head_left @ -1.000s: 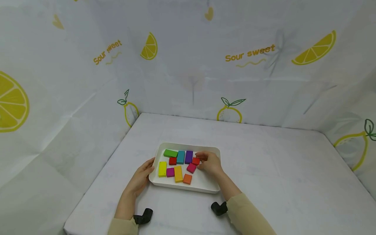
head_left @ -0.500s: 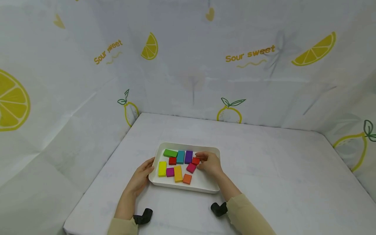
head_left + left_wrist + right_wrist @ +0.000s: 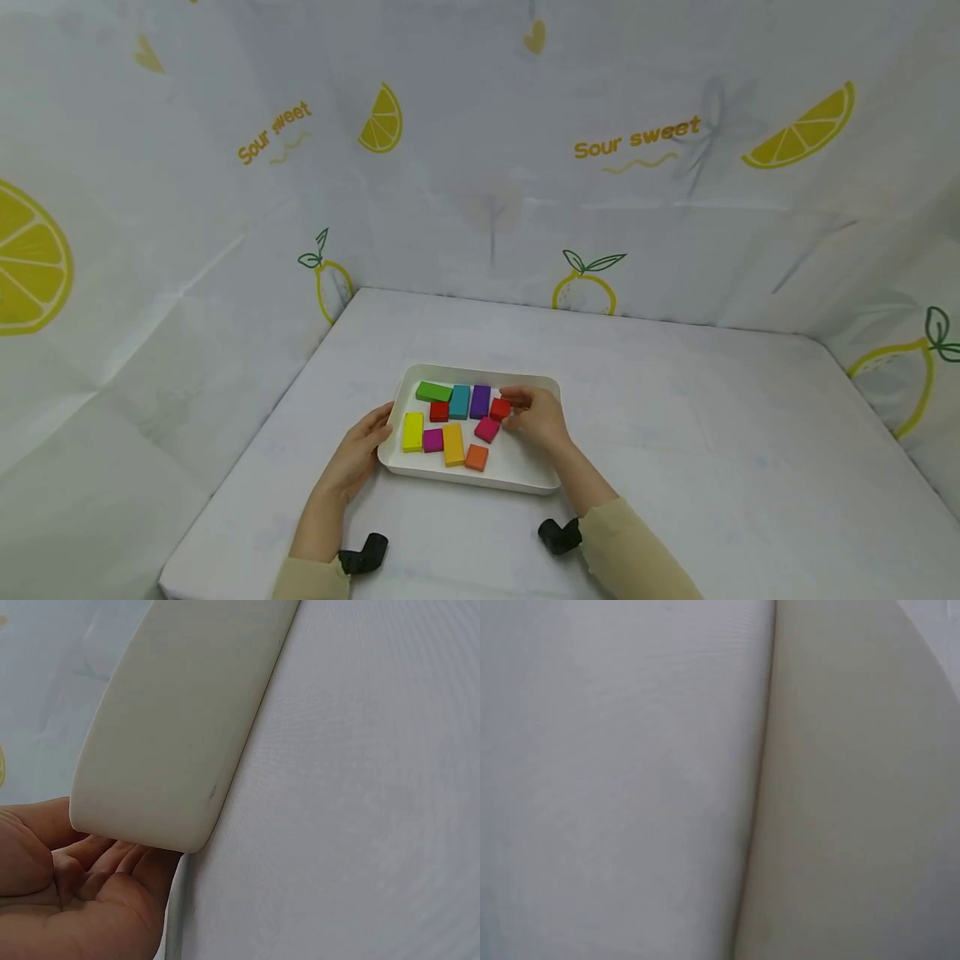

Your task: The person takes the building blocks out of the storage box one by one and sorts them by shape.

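A white tray lies on the table with colored blocks in it. My left hand grips the tray's left end. The left wrist view shows that hand at the tray's corner, its fingers bent against the outer wall. Over the tray's right part, my right hand pinches a small red block between thumb and fingers. A pink block lies just below it and a purple block to its left. The right wrist view has only the tray's side wall and tablecloth; the hand is outside it.
Also in the tray are green, blue, dark red, yellow, magenta, amber and orange blocks. A white cloth covers the table. Lemon-printed curtains hang behind and beside it.
The red block has turned slightly and shifted a little upward in the right hand's fingers. The left hand, the tray and the other blocks stay in place.
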The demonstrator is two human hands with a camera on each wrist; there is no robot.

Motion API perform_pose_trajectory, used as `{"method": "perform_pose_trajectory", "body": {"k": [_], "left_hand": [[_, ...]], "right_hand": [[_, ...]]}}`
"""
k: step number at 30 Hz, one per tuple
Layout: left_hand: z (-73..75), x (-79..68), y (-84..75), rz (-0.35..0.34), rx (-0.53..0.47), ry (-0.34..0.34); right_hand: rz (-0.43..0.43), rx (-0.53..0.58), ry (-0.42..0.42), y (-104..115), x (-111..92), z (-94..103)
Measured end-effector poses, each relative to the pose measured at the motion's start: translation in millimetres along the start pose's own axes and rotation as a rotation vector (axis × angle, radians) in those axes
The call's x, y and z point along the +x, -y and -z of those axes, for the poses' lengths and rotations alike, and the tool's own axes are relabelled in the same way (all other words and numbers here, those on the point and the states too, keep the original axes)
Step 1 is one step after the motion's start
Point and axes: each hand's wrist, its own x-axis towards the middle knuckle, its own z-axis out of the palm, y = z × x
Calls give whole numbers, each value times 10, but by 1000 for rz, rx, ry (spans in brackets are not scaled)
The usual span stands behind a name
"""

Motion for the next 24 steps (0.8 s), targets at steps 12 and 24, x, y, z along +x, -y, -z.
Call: {"method": "perform_pose_trajectory", "body": {"k": [12,24], "left_hand": [[18,22,8,3,-21,5],[18,34,21,5,-30,-4]], "right_hand": [[23,84,-41,92,10,546],[-17,48,-114,-263,118,1154]]}}
